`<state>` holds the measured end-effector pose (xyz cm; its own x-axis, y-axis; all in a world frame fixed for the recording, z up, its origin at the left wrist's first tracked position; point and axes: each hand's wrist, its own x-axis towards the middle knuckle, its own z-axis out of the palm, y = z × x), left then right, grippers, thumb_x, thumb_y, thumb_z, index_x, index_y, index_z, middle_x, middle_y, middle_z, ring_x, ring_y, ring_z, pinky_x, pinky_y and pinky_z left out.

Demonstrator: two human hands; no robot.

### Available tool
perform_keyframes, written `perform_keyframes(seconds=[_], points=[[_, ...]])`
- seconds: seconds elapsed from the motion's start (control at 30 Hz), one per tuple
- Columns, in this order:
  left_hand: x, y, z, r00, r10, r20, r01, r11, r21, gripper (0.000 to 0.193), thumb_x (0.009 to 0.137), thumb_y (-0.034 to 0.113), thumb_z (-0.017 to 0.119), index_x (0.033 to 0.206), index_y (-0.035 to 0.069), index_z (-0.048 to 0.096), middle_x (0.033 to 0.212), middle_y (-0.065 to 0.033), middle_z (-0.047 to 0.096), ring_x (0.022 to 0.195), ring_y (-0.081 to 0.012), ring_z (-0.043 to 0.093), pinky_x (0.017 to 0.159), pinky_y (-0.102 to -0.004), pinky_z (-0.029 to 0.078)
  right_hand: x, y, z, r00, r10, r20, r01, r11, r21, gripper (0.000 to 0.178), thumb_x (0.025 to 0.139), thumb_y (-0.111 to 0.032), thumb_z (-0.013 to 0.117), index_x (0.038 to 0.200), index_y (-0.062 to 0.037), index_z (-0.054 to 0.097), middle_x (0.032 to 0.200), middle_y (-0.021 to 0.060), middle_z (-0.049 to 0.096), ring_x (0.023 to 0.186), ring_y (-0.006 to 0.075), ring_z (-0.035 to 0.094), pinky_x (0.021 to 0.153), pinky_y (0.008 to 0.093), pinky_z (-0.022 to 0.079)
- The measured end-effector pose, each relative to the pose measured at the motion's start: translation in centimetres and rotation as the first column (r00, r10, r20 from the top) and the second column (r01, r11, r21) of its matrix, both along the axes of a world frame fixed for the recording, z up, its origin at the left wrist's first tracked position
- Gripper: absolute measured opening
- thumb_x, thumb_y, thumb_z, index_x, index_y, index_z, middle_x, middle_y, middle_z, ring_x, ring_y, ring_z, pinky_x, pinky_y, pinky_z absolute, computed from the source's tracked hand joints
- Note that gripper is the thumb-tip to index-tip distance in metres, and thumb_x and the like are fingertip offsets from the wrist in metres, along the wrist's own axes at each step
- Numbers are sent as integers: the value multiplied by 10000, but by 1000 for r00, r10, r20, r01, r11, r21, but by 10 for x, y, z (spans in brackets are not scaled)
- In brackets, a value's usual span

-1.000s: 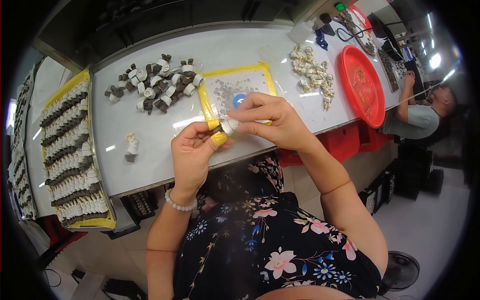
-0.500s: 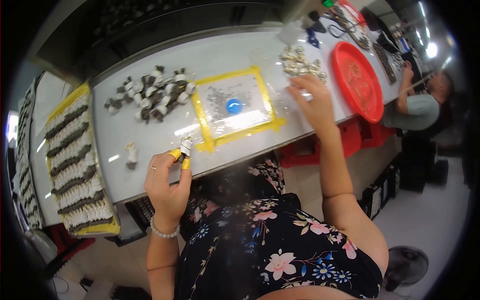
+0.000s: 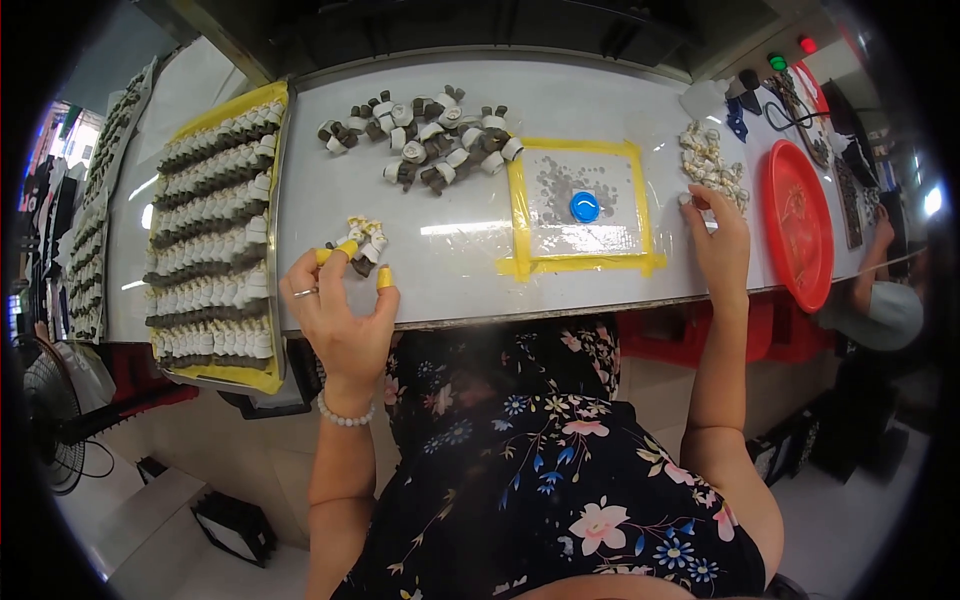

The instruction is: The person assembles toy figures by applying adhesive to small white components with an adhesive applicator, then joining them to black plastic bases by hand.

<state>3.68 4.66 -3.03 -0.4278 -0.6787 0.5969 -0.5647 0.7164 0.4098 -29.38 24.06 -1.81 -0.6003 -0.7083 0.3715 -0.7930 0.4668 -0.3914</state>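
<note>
My left hand (image 3: 345,300), with yellow tape on its fingertips, is at the table's front left. Its thumb and fingers are apart beside small white-and-dark figurines (image 3: 368,243) with gold-toned tops, which stand close together. My right hand (image 3: 720,240) is at the near side of a pile of small white-and-gold pieces (image 3: 708,160). Its thumb and fingers close on a small white piece (image 3: 685,200). Left of this hand, a blue round cap (image 3: 584,207) lies inside a yellow-taped square (image 3: 645,200) among scattered grey spots.
Several white-and-dark figure bodies (image 3: 420,135) lie loose at the back. Rows of figures fill a yellow-edged tray (image 3: 277,230) on the left. A red oval basin (image 3: 800,225) stands at the right, near a co-worker's arm (image 3: 880,245). A fan (image 3: 50,400) is at far left.
The view has swung left. My left hand has brought its figurine beside the one standing alone and let it go. My right hand is still by the pile.
</note>
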Motion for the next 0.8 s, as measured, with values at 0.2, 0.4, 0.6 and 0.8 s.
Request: perform_keyframes(seconds=[0.2, 0.4, 0.6, 0.8], points=[[-39, -36, 19, 986, -152, 73, 154, 988, -21, 344, 726, 28, 652, 1050, -39, 558, 1009, -184, 536, 917, -337, 505, 788, -427, 428, 21, -6, 10, 975, 193, 110, -180, 977, -118, 231, 774, -23, 656, 1003, 8, 637, 913, 111, 625, 809, 212, 606, 734, 297, 472], [-63, -45, 20, 950, -237, 204, 157, 926, 342, 301, 759, 8, 600, 1057, -12, 562, 993, -181, 566, 928, -337, 521, 803, -406, 429, 43, -34, 23, 901, 368, 232, -350, 930, -114, 240, 769, -3, 658, 1008, 12, 640, 914, 106, 616, 798, 204, 602, 717, 283, 473], [-55, -29, 20, 923, -366, 120, 299, 878, 375, 294, 749, -5, 590, 1042, 0, 568, 996, -178, 566, 929, -333, 520, 806, -398, 428, 46, -53, 27, 845, 496, 200, -494, 867, -62, 197, 773, -21, 654, 969, -18, 662, 882, 103, 604, 781, 228, 604, 679, 314, 494], [-57, -21, 22, 898, -427, 103, 368, 859, 355, 282, 732, 16, 604, 1012, -2, 582, 990, -163, 569, 921, -320, 521, 805, -392, 426, 44, -63, 29, 827, 561, 30, -561, 822, 94, 174, 748, -67, 667, 919, -36, 680, 867, 91, 606, 777, 255, 592, 677, 335, 487]])
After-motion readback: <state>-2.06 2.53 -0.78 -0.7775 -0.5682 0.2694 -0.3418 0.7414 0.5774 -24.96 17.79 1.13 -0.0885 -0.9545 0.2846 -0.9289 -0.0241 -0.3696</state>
